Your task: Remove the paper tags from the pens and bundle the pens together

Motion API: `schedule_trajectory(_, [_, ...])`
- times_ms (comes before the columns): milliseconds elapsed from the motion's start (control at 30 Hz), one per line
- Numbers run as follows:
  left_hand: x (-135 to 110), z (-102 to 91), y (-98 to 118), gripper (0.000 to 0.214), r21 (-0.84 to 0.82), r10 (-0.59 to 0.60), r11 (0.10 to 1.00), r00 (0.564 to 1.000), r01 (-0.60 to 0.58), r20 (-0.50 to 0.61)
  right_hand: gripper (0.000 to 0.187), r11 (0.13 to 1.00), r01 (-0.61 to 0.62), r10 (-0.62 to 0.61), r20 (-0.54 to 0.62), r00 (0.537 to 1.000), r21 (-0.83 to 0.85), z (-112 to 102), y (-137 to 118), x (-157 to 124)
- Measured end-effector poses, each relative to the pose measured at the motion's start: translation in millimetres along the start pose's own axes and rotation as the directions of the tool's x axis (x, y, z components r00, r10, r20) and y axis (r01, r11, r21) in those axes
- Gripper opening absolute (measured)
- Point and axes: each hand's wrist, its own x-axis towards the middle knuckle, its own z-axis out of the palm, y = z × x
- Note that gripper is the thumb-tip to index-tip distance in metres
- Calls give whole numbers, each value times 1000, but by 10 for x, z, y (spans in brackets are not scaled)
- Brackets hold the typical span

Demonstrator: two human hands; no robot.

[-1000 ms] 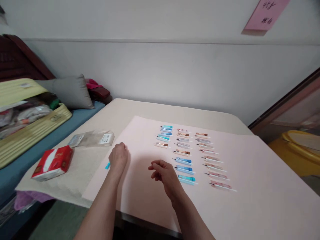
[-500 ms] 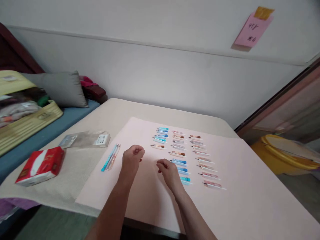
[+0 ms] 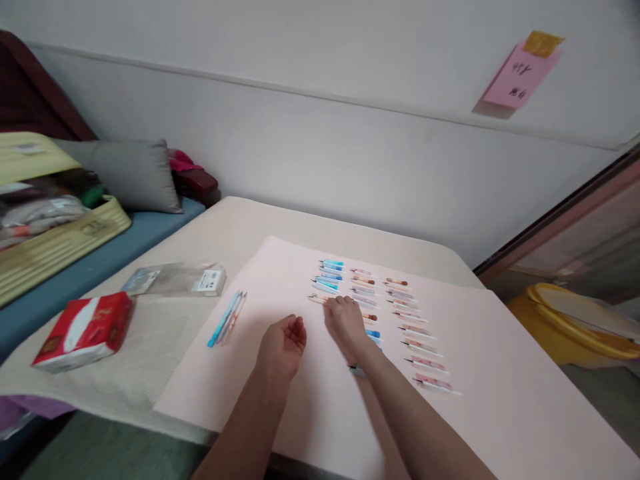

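- Pen with brown end [image 3: 317, 298] lies flat on the pink sheet [image 3: 210, 393], in the column nearest the bench's [image 3: 380, 235] left edge, last of that column toward the near edge.
- Its long axis runs roughly parallel to the bench's far edge, tip toward the left edge.
- Right hand [image 3: 346, 320] is the nearer: over the pen's right-hand end, fingers curled down. Contact likely; whether they pinch it, cannot tell.
- From the right hand, the exposed tip points left.
- Left hand [image 3: 284, 343] sits apart, toward the near edge, palm turned up, fingers loosely half-curled, nothing visible in it.
- Three slim pencils [image 3: 227, 320] lie left of the left hand, long axes running near edge to far, crosswise to the pen.
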Motion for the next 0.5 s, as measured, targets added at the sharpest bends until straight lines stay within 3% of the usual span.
schedule_trajectory(267, [71, -17, -15, 15, -18, -14, 1000, 1000, 13, -24, 24, 998, 27, -25, 39, 999, -54, 105, -23, 70])
schedule_trajectory(500, [136, -41, -70, 15, 16, -28, 999, 998, 29, -58, 21, 998, 49, -46, 69, 997, -34, 37, -87, 7])
